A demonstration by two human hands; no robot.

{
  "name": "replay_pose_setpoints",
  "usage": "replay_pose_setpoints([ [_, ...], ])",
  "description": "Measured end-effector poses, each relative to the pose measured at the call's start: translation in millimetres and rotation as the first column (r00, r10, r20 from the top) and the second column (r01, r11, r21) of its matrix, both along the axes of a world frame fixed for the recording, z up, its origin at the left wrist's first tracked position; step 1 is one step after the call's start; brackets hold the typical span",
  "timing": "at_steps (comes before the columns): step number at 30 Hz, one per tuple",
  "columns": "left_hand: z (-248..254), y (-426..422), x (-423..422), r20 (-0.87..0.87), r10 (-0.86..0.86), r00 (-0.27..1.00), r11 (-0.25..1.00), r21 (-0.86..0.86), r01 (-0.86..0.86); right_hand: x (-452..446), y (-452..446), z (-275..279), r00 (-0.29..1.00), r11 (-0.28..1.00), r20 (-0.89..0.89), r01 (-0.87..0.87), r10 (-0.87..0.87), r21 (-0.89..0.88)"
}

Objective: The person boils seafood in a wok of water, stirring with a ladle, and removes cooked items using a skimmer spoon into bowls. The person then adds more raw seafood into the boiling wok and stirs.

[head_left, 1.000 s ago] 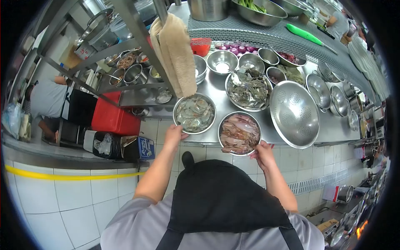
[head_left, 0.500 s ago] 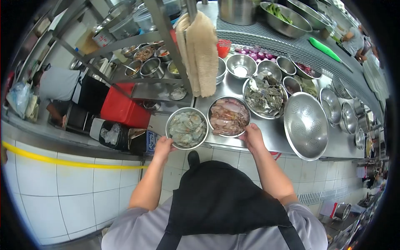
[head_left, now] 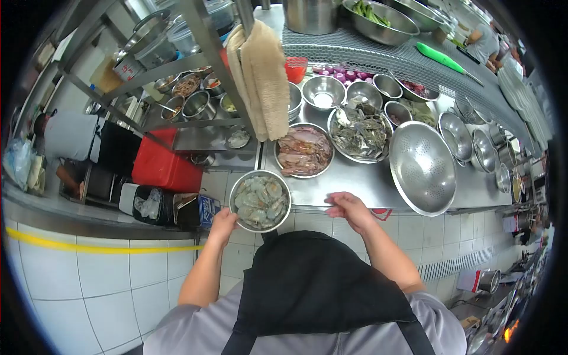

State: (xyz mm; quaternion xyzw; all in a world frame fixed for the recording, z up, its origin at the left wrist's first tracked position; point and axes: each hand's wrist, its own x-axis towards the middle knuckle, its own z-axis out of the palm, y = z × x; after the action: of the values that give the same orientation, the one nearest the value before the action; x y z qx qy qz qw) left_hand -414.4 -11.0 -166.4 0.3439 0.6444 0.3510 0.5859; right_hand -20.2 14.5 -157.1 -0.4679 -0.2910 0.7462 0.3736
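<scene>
My left hand (head_left: 224, 223) grips the rim of a steel bowl of raw shrimp (head_left: 260, 201), held off the counter in front of my apron. My right hand (head_left: 349, 210) is empty, its fingers apart, in the air by the counter's front edge. Just beyond it, a steel bowl of raw squid (head_left: 305, 150) rests on the steel counter (head_left: 361, 183). Beside the squid stands a bowl of crabs (head_left: 360, 131). To the right, a large perforated colander (head_left: 422, 168) sits tilted near the edge.
Several steel bowls (head_left: 323, 92) line the counter's back, with purple onions (head_left: 343, 74) behind. Beige towels (head_left: 264, 83) hang from the rack post. On the mesh shelf lies a green-handled knife (head_left: 441, 56). At the left, a person (head_left: 71, 136) bends near a red bin (head_left: 167, 163).
My right hand has let go of the squid bowl, which now rests on the counter, and drawn back. The shrimp bowl in my left hand has come closer to my body.
</scene>
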Motion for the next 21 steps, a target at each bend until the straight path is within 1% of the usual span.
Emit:
replay_pose_setpoints([
  [1, 3.0, -0.7, 2.6, -0.046, -0.044, 0.998, 0.998, -0.038, 0.042, 2.3, -7.4, -3.0, 1.0, 1.0, 0.0, 0.012, -0.012, -0.003],
  [3, 11.8, -4.7, 22.5, -0.035, -0.077, 0.996, 0.997, -0.014, 0.076, 5.0, -20.4, -6.5, 0.993, 0.995, 0.068, -0.095, 0.097, -0.036],
  [5, 20.2, -3.3, 43.6, 0.005, -0.139, 0.99, 0.99, -0.012, 0.139, 4.6, -29.9, -7.1, 0.99, 0.993, 0.089, -0.109, 0.112, -0.039],
  [7, -8.3, 2.0, 58.4, 0.036, -0.175, 0.984, 0.985, 0.003, 0.175, 3.3, -38.9, -0.4, 0.986, 0.991, 0.091, -0.136, 0.137, -0.017],
  [8, -19.5, 5.7, 70.3, 0.072, -0.22, 0.973, 0.975, 0.0, 0.221, 1.9, -42.9, 2.5, 0.994, 0.996, 0.061, -0.091, 0.092, -0.024],
  [9, -24.8, 7.4, 83.0, 0.107, -0.264, 0.959, 0.964, -0.003, 0.266, 2.7, -47.7, 0.5, 0.995, 0.996, 0.057, -0.085, 0.087, -0.03],
  [11, -14.5, 9.4, 117.0, 0.139, -0.3, 0.944, 0.953, 0.008, 0.302, 7.7, -54.2, -2.4, 0.976, 0.996, 0.202, 0.075, -0.085, 0.055],
  [12, -10.4, 11.4, 131.1, 0.172, -0.334, 0.927, 0.942, 0.025, 0.335, 8.4, -56.4, 0.0, 0.954, 0.975, 0.206, 0.202, -0.216, 0.088],
  [13, -10.7, 13.0, 140.6, 0.173, -0.335, 0.926, 0.942, 0.024, 0.336, 11.9, -55.9, 3.1, 0.954, 0.975, 0.207, 0.203, -0.217, 0.087],
  [15, -10.6, 15.7, 154.8, 0.124, -0.283, 0.951, 0.959, 0.036, 0.28, 21.9, -48.9, 9.5, 0.907, 0.966, 0.338, 0.216, -0.251, 0.139],
  [16, -10.7, 18.1, 158.7, 0.123, -0.288, 0.95, 0.958, 0.036, 0.286, 22.8, -44.8, 6.9, 0.894, 0.957, 0.349, 0.23, -0.28, 0.178],
  [19, -10.4, 30.4, 168.1, 0.166, -0.253, 0.953, 0.967, 0.035, 0.251, 26.5, -29.4, -0.7, 0.878, 0.946, 0.366, 0.242, -0.309, 0.218],
  [21, -8.5, 40.1, 171.4, 0.194, -0.252, 0.948, 0.968, 0.027, 0.251, 28.0, -19.4, -2.0, 0.881, 0.939, 0.342, 0.264, -0.328, 0.219],
])
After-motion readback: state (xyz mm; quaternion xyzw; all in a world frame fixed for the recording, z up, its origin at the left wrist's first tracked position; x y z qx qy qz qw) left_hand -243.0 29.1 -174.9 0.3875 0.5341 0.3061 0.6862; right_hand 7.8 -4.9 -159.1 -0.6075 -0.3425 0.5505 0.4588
